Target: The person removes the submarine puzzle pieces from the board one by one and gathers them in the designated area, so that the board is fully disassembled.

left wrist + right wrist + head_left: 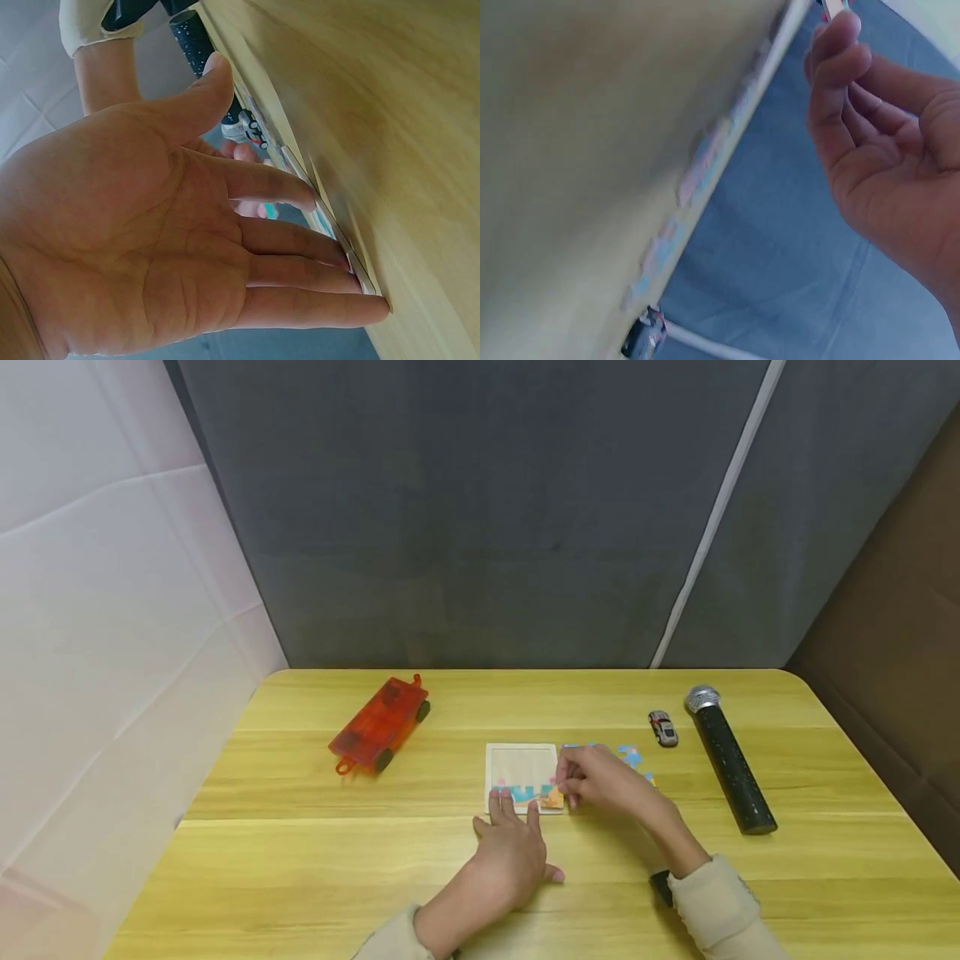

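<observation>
A square jigsaw tray (489,768) with a pale rim lies mid-table, blue and orange pieces (522,794) along its near side. My left hand (506,856) has its fingers spread and straight, tips at the tray's near edge; the left wrist view shows its palm and fingertips against the rim. My right hand (600,779) pinches a small jigsaw piece (834,7) between thumb and fingers. In the head view, an orange piece (553,798) sits at those fingertips, over the tray's near right corner. Loose jigsaw pieces (630,755) lie behind the right hand, partly hidden by it.
A red translucent toy wagon (382,723) stands at the back left. To the right are a small toy car (663,728) and a black microphone (731,762) with a silver head. A grey cloth (480,527) hangs behind the table's far edge.
</observation>
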Motion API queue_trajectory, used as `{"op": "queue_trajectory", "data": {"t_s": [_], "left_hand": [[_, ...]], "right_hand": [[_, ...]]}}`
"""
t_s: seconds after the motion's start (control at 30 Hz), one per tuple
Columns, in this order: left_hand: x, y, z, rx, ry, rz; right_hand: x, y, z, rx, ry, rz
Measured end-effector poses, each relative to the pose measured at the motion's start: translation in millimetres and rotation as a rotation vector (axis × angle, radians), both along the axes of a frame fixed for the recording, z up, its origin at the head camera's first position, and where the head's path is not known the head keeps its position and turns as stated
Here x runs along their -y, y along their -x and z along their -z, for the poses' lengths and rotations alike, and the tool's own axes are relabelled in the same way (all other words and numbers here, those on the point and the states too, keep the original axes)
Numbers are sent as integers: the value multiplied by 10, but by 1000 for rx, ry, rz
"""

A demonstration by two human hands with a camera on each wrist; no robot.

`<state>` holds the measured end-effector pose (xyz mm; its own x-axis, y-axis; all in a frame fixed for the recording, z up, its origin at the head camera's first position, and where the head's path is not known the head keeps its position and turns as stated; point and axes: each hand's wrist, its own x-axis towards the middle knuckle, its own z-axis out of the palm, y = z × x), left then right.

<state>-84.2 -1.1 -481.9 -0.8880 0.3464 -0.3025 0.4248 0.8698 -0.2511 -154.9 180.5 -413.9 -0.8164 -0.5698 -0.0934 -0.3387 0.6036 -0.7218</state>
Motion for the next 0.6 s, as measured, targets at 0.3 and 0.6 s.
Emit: {"op": "queue_trajectory", "data": {"t_s": [0.3,0.6], "left_hand": [[-5,-14,7,-3,0,-19],[-9,-27,-5,-28,-17,-9]], "right_hand": [[-406,43,-160,107,-37,-55],[-668,45,-232,159,-35,-86]]}}
